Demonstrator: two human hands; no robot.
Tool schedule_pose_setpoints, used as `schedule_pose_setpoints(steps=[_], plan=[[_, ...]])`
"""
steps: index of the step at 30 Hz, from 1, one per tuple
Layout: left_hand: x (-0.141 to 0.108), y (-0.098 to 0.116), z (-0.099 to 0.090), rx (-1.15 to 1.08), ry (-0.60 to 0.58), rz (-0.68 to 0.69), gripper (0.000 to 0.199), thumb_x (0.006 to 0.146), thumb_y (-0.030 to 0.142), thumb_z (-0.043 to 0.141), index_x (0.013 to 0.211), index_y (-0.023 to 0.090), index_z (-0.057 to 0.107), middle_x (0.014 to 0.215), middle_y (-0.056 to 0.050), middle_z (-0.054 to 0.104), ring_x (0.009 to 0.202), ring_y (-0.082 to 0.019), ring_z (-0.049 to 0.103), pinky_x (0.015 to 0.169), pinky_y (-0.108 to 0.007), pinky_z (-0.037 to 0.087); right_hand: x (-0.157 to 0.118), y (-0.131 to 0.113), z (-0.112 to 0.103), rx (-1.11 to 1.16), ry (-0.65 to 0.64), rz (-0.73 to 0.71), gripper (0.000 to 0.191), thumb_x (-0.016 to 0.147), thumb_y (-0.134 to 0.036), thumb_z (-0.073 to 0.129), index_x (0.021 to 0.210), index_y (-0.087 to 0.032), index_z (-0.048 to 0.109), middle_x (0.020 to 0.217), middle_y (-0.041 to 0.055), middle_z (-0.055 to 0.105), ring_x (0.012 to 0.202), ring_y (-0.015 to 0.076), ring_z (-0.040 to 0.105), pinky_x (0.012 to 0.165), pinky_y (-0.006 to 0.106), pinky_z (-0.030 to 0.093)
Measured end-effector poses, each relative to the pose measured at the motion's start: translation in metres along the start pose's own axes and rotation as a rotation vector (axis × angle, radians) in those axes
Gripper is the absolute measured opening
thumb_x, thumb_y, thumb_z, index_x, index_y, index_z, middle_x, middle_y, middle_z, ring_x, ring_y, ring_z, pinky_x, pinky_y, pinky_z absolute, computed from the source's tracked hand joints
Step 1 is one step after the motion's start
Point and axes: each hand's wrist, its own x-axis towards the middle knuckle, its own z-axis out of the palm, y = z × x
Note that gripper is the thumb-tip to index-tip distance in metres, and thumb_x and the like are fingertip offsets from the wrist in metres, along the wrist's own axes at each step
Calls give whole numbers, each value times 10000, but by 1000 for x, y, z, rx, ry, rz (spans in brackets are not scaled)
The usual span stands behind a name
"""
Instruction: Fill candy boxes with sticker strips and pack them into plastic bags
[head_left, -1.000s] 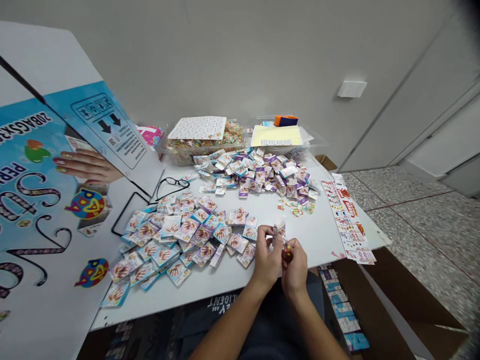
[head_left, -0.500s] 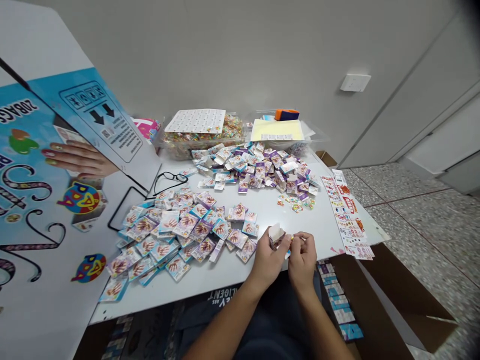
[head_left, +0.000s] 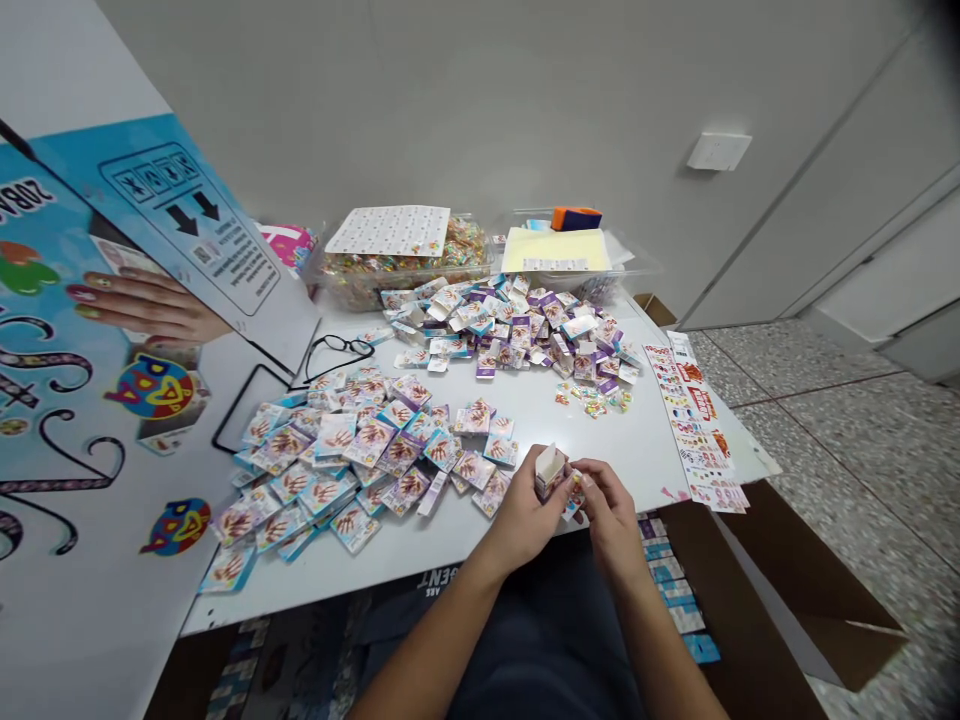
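Shows, nearest, dark clothing over the lap, and to its right a row of small blue-and-white packs beside the brown wall of an open cardboard box. Presents, at the near edge of a white table, both hands close together. Grips in the left hand an open-topped carton, tilted, flap raised. Pinches in the right hand a small multicoloured packet, just beside the carton and partly hidden by the fingers. Includes, left of the hands, a broad heap of cartons bearing pictures of hands, and at far left a large white-and-blue printed box. Displays, along the right edge, overlapping sticker sheets. Shows, beyond the hands, loose small packets; beyond the heap, black-framed eyeglasses. Includes, farther back, a second pile of cartons, many with open flaps. Shows, behind this pile, a clear plastic tub of colourful packets under a label sheet, and to its right another tub topped by a yellow sheet. Ends, farthest, at a grey wall with a white switch plate.
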Motion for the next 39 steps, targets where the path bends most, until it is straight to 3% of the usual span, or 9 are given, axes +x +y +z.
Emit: schedule_pose_setpoints(steps=[5, 9, 12, 14, 17, 23, 30, 39], plan=[[-1, 2, 0, -12, -9, 0, 324, 872, 377, 723, 1073, 226, 517, 939, -12, 621, 822, -136, 617, 760, -246, 533, -2, -3, 0, 97, 15, 58, 335, 812, -493, 778, 967, -204, 716, 833, 24, 657, 618, 128, 527, 495, 233, 438], [-2, 2, -6, -21, -3, -59, 453, 821, 381, 786, 1150, 243, 508, 1044, -18, 644, 902, -146, 656, 816, -255, 536, -1, -4, -4, 193, 131, 54, 354, 773, -465, 826, 1002, -212, 734, 848, 30, 666, 688, 142, 576, 579, 252, 475], [-4, 5, -14, 29, -121, -124, 561, 731, 368, 871, 1167, 239, 542, 1053, -24, 685, 929, -175, 681, 833, -273, 540, 2, -12, -10, 196, 200, -66, 333, 807, -456, 794, 1054, -240, 740, 922, 38, 673, 784, 165, 608, 725, 318, 517], [-5, 7, -17, 49, -176, -136, 584, 699, 360, 895, 1172, 224, 580, 1108, -54, 708, 982, -209, 693, 866, -299, 548, 6, -18, -13, 112, 196, -187, 237, 844, -438, 759, 978, -242, 750, 907, 32, 650, 791, 169, 595, 748, 331, 510], [-2, 6, -16, 68, -185, -111, 538, 772, 382, 837, 1223, 193, 611, 1167, -91, 713, 1020, -230, 694, 893, -321, 546, 13, -21, -10, -67, 133, -275, 177, 881, -398, 727, 902, -225, 757, 890, 39, 633, 813, 180, 586, 726, 315, 499], [5, -7, -10, 117, -104, -76, 438, 880, 462, 722, 1194, 170, 635, 1075, -77, 714, 937, -198, 672, 833, -293, 537, 23, 4, 5, 108, 109, -43, 258, 791, -437, 806, 874, -201, 743, 833, 22, 663, 741, 155, 577, 711, 298, 499], [-1, -19, 4, -25, 89, -119, 465, 880, 528, 701, 1167, 175, 606, 927, -34, 702, 730, -140, 661, 667, -242, 563, 10, 6, -4, 140, 7, 39, 303, 778, -463, 809, 915, -224, 684, 713, -19, 579, 612, 144, 527, 529, 265, 487], [-2, -16, 7, -111, -104, -80, 393, 905, 474, 686, 1130, 152, 700, 861, -23, 686, 643, -112, 608, 635, -232, 552, 1, -7, -19, 144, -48, -13, 302, 845, -376, 780, 1087, -244, 656, 815, -20, 558, 629, 125, 526, 516, 250, 495]])
